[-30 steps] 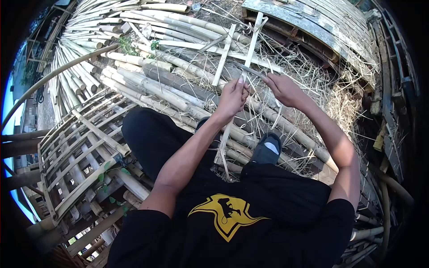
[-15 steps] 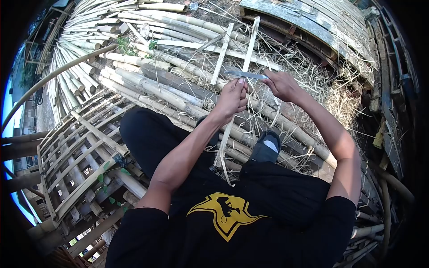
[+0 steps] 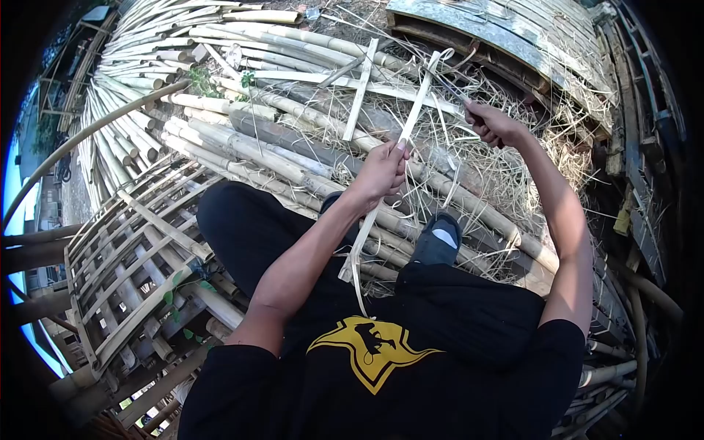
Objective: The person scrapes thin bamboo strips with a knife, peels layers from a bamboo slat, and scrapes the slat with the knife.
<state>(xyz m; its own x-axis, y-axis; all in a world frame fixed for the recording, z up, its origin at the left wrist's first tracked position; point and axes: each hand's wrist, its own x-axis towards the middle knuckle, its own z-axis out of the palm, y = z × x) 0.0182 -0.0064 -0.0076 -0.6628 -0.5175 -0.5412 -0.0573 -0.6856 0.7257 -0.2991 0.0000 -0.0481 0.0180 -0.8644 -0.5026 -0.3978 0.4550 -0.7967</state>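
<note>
My left hand is closed around a long pale bamboo strip, which slants from near my lap up to the far side. A thin curled shaving hangs off the strip's near end, and another curl stands at its far end. My right hand grips a knife, its handle hidden in my fingers. The blade points up and left, by the strip's far part; whether it touches the bamboo I cannot tell.
Bamboo poles lie under and before my feet. Another flat strip rests on them. Loose shavings cover the ground at right, below a wooden pallet. A slatted bamboo frame stands at left, with stacked poles behind.
My right hand has moved the knife away from my left hand, up and to the right along the strip. A curled shaving now shows at the strip's far end.
</note>
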